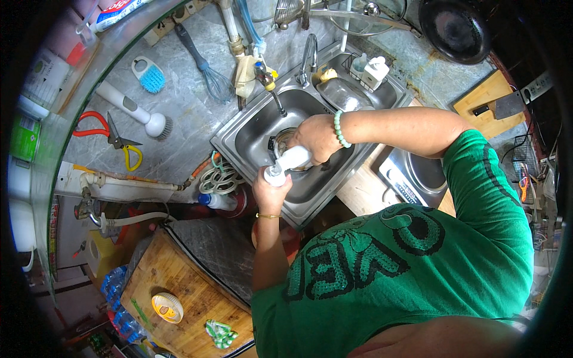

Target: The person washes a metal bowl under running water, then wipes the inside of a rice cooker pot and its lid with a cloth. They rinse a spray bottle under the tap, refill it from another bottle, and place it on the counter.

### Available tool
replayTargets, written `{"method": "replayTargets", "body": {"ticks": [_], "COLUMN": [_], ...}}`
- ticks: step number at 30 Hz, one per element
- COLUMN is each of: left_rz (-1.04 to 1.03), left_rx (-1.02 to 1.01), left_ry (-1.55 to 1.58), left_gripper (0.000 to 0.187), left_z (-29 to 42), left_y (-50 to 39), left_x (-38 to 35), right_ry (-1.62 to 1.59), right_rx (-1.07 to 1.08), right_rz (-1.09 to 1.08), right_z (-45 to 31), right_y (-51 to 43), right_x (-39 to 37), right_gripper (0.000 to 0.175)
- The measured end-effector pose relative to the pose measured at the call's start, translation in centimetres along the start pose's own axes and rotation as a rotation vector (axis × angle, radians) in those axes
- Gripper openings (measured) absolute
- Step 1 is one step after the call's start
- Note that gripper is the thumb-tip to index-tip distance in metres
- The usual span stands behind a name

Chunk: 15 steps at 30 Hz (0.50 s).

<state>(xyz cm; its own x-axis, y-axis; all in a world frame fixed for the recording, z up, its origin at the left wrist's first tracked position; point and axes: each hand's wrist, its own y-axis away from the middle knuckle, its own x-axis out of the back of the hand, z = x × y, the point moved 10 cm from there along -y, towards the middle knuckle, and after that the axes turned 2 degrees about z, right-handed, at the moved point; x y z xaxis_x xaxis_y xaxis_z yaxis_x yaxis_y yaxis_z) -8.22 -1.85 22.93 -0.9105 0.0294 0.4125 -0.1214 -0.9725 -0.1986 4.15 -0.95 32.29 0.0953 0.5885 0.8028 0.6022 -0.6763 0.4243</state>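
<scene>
In the sink basin [256, 129], my right hand [316, 136] reaches down over a round vessel [283, 138] with a dark fitting at its rim. The fingers are hidden behind the hand, so their hold is unclear. My left hand [271, 192] grips a white plastic object [293, 158] that looks like a pump dispenser. Its round collar shows above the fingers, and its wide white head points across the basin toward my right hand. A brass tap with a flexible spout [276, 100] hangs over the basin's back edge.
A chrome faucet [308, 58] rises behind the sink. An upturned metal pan [347, 95] and a white bottle [375, 71] fill the second basin. To the right are an electric cooktop [412, 172] and a cleaver [509, 106]. Scissors [117, 136] and brushes hang on the left wall.
</scene>
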Motion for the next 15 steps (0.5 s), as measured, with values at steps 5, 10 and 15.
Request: {"method": "replayTargets", "body": {"ticks": [5, 10, 15], "left_rz": [-0.018, -0.014, 0.001], "left_rx": [-0.008, -0.010, -0.018], "left_ry": [-0.023, -0.011, -0.029], "left_gripper": [0.041, 0.041, 0.041], "left_z": [0.04, 0.08, 0.45], "left_y": [-0.10, -0.13, -0.13], "left_x": [-0.12, -0.17, -0.04], "right_ry": [-0.017, -0.003, 0.006], "right_rx": [0.003, -0.006, -0.020], "right_rz": [0.019, 0.004, -0.029], "right_z": [-0.04, 0.07, 0.38], "right_y": [0.25, 0.28, 0.22], "right_x": [0.36, 0.38, 0.09], "right_gripper": [0.044, 0.044, 0.046]}}
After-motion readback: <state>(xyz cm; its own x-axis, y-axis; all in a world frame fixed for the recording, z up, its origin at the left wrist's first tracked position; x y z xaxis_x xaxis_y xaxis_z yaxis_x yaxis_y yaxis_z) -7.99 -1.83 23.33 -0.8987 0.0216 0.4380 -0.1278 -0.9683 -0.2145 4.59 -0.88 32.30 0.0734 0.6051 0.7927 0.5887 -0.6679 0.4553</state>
